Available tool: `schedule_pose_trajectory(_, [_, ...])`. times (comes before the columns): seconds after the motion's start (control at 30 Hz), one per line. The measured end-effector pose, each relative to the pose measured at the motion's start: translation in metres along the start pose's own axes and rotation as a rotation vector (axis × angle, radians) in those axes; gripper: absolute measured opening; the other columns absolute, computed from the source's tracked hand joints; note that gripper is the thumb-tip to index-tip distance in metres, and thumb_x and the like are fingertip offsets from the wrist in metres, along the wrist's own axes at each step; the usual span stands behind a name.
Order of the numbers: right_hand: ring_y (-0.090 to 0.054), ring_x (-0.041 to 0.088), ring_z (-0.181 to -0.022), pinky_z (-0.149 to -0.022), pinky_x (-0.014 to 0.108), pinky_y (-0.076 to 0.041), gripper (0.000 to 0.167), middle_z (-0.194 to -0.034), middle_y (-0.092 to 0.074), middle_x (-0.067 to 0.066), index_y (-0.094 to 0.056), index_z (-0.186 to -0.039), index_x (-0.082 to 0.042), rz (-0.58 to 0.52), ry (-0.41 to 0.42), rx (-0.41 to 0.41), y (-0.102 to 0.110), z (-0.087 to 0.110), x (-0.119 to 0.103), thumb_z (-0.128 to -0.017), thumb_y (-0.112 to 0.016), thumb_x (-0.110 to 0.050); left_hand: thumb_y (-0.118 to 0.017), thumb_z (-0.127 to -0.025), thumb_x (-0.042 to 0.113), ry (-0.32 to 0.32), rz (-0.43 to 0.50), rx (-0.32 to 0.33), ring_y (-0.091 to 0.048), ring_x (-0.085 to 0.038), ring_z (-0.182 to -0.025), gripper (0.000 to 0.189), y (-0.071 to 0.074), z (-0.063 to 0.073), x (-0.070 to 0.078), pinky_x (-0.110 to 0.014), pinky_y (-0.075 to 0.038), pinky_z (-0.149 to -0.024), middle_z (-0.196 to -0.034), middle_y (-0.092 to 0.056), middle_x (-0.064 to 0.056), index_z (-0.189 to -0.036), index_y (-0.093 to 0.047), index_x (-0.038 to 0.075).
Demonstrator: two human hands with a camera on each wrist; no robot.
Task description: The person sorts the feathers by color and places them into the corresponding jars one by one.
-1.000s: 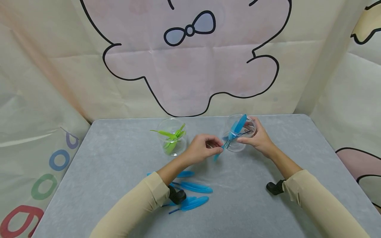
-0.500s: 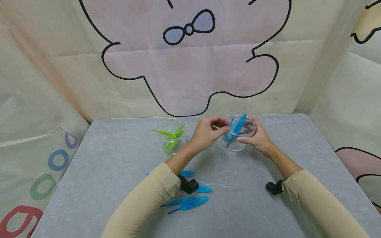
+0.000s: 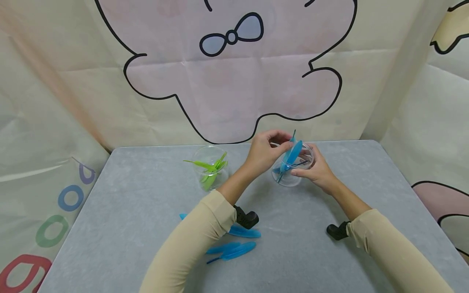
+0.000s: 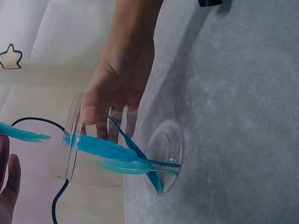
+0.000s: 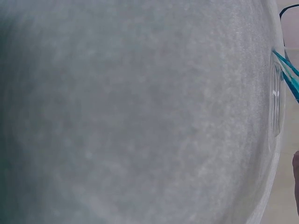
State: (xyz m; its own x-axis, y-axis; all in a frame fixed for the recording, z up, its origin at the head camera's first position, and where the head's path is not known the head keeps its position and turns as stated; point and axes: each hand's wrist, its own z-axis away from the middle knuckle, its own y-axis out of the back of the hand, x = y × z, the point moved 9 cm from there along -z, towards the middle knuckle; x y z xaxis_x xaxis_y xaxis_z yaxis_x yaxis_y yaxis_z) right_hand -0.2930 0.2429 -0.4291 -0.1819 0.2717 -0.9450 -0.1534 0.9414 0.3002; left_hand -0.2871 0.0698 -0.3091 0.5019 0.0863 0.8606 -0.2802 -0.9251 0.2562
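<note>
Loose blue feathers (image 3: 239, 251) lie nearest on the table (image 3: 293, 260), partly hidden by the left sleeve (image 3: 190, 240). Beyond, the left cup (image 3: 202, 158) holds green feathers (image 3: 210, 179); the right hand (image 3: 318, 173) grips the right cup (image 3: 291, 182), blue feathers inside. The left hand (image 3: 269, 152) has just risen — the feather (image 4: 23, 134) it pinches is now above the rim, apparently lined up with the opening.

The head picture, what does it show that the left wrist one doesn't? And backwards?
Only the head view: the left cup with green feathers, the loose blue feathers on the table. Only the left wrist view: the lower tip of the held blue feather, outside the right cup. Both: left hand, right hand, right cup, blue feathers inside it, table.
</note>
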Motion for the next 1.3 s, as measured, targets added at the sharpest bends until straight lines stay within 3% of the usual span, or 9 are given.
schedule_pose_trajectory(0.33, [-0.038,0.033,-0.132,-0.092,0.014,-0.044,0.082,-0.144,-0.039,0.017,-0.026,-0.150,-0.010,0.012,-0.004,-0.001,0.000,0.000,0.000,-0.087,-0.077,-0.004,-0.072,-0.091,0.006,0.023,-0.046,0.006,-0.065,-0.010,-0.083,0.010,-0.007,-0.007,-0.016,-0.020,-0.054,-0.075,-0.093,-0.072,-0.008,-0.100,-0.072,0.001])
schedule_pose_trajectory(0.87, [-0.040,0.028,-0.130,-0.092,0.017,-0.046,0.082,-0.144,-0.039,0.017,-0.025,-0.151,-0.010,0.002,0.015,-0.009,-0.001,0.000,0.000,-0.087,-0.076,-0.002,-0.072,-0.093,0.011,0.088,-0.197,-0.043,-0.063,-0.007,-0.085,0.008,-0.018,-0.002,-0.036,-0.016,-0.050,-0.074,-0.092,-0.072,0.000,-0.099,-0.073,0.007])
schedule_pose_trajectory(1.3, [-0.041,0.028,-0.129,-0.089,0.015,-0.047,0.081,-0.143,-0.039,0.019,-0.026,-0.151,-0.009,-0.006,0.020,-0.008,-0.001,0.000,0.002,-0.087,-0.075,-0.001,-0.072,-0.092,0.012,0.100,-0.275,-0.070,-0.063,-0.007,-0.089,0.010,-0.021,-0.002,-0.040,-0.027,-0.053,-0.084,-0.095,-0.074,0.001,-0.101,-0.074,0.009])
